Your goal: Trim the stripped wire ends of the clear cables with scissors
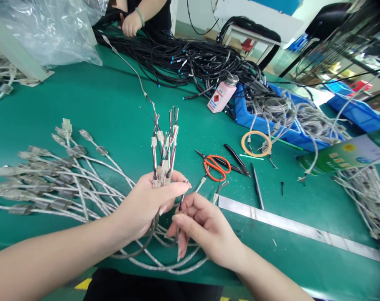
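Note:
My left hand [147, 202] is closed around a bunch of clear-jacketed cables [163, 154], their stripped ends with red and black wires pointing up. My right hand [202, 228] is just to its right, fingers curled, pinching a thin cable [181, 200] with a small black piece near its tip. The cables loop down under both hands to the green table [98, 104].
A fan of similar cables with clear connectors [52, 175] lies at left. Orange-handled scissors [216, 165], black tools, a tape roll [255, 143], a metal ruler [302, 228], a pink bottle [223, 94], blue bins with cables [290, 119], black cable pile [190, 58]. Another person's hand [131, 23] at the far edge.

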The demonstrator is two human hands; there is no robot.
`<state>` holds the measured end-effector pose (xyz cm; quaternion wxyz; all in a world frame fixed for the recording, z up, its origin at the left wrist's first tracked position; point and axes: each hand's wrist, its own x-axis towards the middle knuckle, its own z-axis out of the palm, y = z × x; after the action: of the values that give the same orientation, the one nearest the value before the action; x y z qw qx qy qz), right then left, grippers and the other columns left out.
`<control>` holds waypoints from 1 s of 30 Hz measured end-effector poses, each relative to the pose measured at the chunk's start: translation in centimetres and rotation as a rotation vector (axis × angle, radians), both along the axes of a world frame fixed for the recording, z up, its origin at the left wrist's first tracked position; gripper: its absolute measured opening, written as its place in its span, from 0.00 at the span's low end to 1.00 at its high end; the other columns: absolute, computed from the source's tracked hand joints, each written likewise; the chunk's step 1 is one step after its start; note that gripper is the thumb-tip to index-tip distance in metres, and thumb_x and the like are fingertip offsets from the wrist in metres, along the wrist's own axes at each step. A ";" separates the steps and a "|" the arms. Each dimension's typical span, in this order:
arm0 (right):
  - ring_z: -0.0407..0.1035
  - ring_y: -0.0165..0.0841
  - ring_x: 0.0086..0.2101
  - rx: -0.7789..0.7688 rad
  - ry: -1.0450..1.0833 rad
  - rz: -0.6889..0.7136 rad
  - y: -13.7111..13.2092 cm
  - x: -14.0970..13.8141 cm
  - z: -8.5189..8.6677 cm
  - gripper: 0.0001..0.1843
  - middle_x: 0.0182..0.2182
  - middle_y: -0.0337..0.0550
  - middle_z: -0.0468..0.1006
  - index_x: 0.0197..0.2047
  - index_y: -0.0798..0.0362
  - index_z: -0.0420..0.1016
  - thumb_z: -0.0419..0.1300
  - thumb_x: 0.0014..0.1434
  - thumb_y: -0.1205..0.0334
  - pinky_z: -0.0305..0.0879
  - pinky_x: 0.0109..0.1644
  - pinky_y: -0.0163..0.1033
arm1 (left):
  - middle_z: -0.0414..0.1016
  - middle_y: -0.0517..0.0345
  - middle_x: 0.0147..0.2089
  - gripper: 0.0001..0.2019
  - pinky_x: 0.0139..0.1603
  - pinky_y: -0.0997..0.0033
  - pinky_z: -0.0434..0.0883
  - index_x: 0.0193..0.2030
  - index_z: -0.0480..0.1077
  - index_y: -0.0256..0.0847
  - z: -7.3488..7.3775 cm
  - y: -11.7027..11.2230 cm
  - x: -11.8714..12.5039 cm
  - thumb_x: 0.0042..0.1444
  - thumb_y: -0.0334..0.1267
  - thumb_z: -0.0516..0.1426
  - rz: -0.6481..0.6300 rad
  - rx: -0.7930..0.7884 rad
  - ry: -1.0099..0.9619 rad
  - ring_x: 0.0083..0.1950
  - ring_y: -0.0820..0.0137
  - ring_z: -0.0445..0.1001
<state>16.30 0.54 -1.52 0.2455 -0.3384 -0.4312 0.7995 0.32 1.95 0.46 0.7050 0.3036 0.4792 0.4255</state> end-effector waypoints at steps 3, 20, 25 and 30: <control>0.73 0.21 0.20 0.005 0.022 0.019 -0.1 0.1 0.0 0.16 0.30 0.40 0.80 0.39 0.55 0.61 0.62 0.64 0.52 0.70 0.25 0.25 | 0.55 0.73 0.12 0.07 0.19 0.79 0.51 0.32 0.71 0.40 0.0 0.0 0.0 0.52 0.40 0.62 -0.005 -0.013 0.007 0.17 0.80 0.51; 0.75 0.23 0.23 0.097 0.046 0.047 -0.3 0.2 -0.4 0.13 0.33 0.42 0.80 0.40 0.53 0.58 0.58 0.67 0.54 0.72 0.29 0.28 | 0.55 0.72 0.12 0.08 0.18 0.80 0.53 0.31 0.73 0.40 0.3 -0.2 -0.2 0.54 0.42 0.63 -0.023 0.006 -0.029 0.16 0.81 0.52; 0.75 0.24 0.23 0.144 0.019 0.055 -0.5 0.3 -0.6 0.14 0.33 0.41 0.80 0.39 0.51 0.56 0.56 0.68 0.53 0.72 0.29 0.30 | 0.55 0.72 0.13 0.08 0.20 0.79 0.51 0.31 0.72 0.40 0.3 -0.5 -0.3 0.54 0.42 0.62 -0.025 0.008 -0.006 0.17 0.80 0.51; 0.76 0.24 0.23 0.094 0.075 0.037 -0.4 0.2 -0.4 0.14 0.32 0.41 0.81 0.38 0.50 0.56 0.57 0.67 0.53 0.73 0.29 0.30 | 0.54 0.72 0.13 0.09 0.21 0.77 0.51 0.32 0.73 0.40 0.3 -0.3 -0.3 0.56 0.43 0.62 -0.016 0.016 0.011 0.18 0.80 0.50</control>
<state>16.46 0.12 -1.87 0.2622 -0.2884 -0.4652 0.7948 0.03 1.63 0.79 0.7035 0.3153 0.4771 0.4219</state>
